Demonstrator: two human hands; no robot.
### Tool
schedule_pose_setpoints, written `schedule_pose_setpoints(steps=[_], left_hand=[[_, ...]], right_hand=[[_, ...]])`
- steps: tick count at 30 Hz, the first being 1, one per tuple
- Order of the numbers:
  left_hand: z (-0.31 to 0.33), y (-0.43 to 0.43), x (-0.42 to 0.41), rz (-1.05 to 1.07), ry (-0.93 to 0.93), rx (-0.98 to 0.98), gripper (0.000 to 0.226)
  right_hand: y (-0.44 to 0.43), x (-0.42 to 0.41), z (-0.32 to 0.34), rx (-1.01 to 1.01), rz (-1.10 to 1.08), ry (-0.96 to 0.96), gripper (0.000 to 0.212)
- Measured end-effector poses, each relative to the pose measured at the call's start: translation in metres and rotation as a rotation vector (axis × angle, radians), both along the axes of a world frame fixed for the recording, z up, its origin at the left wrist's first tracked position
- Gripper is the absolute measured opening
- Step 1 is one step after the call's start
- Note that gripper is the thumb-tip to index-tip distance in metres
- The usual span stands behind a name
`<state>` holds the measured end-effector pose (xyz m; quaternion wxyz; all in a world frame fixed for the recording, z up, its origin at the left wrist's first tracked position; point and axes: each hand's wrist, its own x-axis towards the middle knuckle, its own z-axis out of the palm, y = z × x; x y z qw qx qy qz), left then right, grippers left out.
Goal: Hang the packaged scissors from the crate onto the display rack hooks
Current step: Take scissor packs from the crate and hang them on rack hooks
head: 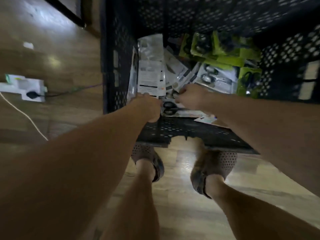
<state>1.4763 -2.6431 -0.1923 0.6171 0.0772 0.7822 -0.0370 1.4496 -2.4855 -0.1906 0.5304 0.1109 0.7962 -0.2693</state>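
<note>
The person bends over a black crate (119,66) on the wooden floor, both bare arms reaching down into its near-left corner. The left hand (147,106) pinches the near end of a white pack (149,77). That pack lies against the crate's left wall, with its long axis running straight away from the hand toward the far wall. The right hand (192,98) sits just beside it, its fingers curled at the near end of a grey pack (181,78) that slants off to the far right. The picture is too blurred for me to tell whether that hand really holds the pack or only rests on it. Between the two hands lies another pack showing black scissors handles (168,108), flat on the crate's bottom. More packs are heaped further right, with the green packs (225,54) in the far-right part of the crate.

The left hand is the nearer one to the white pack and already has it by the end. To my eye, the lift should go up along the left wall so that the pack comes out lengthwise. No display rack is in sight from here. A white power strip (26,89) lies on the floor well to the left.
</note>
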Motion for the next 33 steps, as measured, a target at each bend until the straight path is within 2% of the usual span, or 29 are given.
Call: schedule_pose_setpoints(steps=[5,8,10,12,14,16,18,21,24,28,30,31,33], left_hand=[[-0.049,0.003,0.015,0.026,-0.012,0.042,0.050],[-0.051,-0.004,0.023,0.066,0.089,0.006,0.047],[-0.046,-0.007,0.023,0.134,0.186,-0.023,0.043],[-0.037,-0.007,0.019,0.257,0.263,-0.031,0.039],[-0.016,-0.009,0.011,0.476,0.309,-0.007,0.034],[0.012,-0.012,0.004,0.677,0.375,0.073,0.020],[0.049,-0.015,-0.002,0.806,0.466,0.149,0.008],[0.131,-0.016,-0.009,0.968,0.512,0.251,0.022],[0.228,-0.005,-0.010,1.125,0.480,0.371,0.030],[0.374,0.018,-0.019,1.314,0.322,0.563,0.034],[0.448,0.025,-0.022,1.284,0.257,0.679,0.042],[0.483,0.029,-0.023,1.237,0.274,0.731,0.047],[0.551,0.032,-0.027,1.179,0.404,0.784,0.042]], right_hand=[[-0.043,-0.003,-0.065,-0.112,-0.318,-0.035,0.019],[-0.056,0.003,-0.077,-0.150,-0.448,-0.055,0.006],[-0.061,0.002,-0.075,-0.170,-0.543,-0.100,0.015],[-0.060,-0.005,-0.065,-0.184,-0.528,-0.090,0.011],[-0.054,-0.017,-0.048,-0.171,-0.434,0.033,0.010],[-0.037,-0.028,-0.021,-0.150,-0.378,0.172,0.018],[-0.013,-0.032,0.018,-0.144,-0.434,0.215,0.019],[0.029,-0.032,0.106,-0.182,-0.643,0.227,0.009],[0.068,-0.031,0.213,-0.221,-0.660,0.214,0.018],[0.100,-0.029,0.367,-0.229,-0.677,0.224,0.014],[0.108,-0.025,0.452,-0.252,-0.676,0.249,0.012],[0.110,-0.026,0.493,-0.271,-0.663,0.277,0.010],[0.112,-0.024,0.577,-0.286,-0.634,0.377,0.015]])
